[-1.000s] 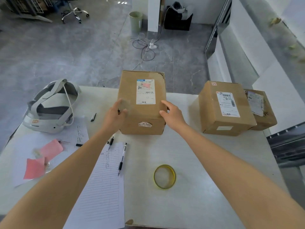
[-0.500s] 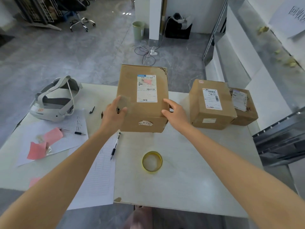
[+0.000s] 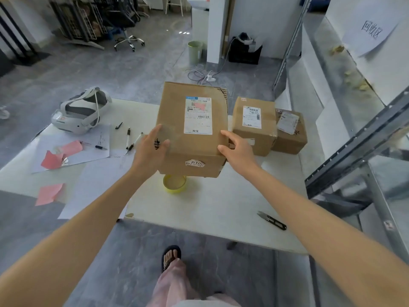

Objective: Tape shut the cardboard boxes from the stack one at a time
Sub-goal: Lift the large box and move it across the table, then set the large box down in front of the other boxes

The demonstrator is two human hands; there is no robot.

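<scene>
Two hands, left hand (image 3: 152, 149) and right hand (image 3: 238, 149), press on opposite sides of the big cardboard box (image 3: 192, 129), fingers mostly straight, thumbs at its top edge; box looks raised off the bench (image 3: 221, 209), partly over the yellow tape roll (image 3: 174, 184); smaller boxes (image 3: 254, 122) sit just right of it; risk: the palm-squeeze hold slips, or the box lands on the roll and rocks, burying the tape.
</scene>
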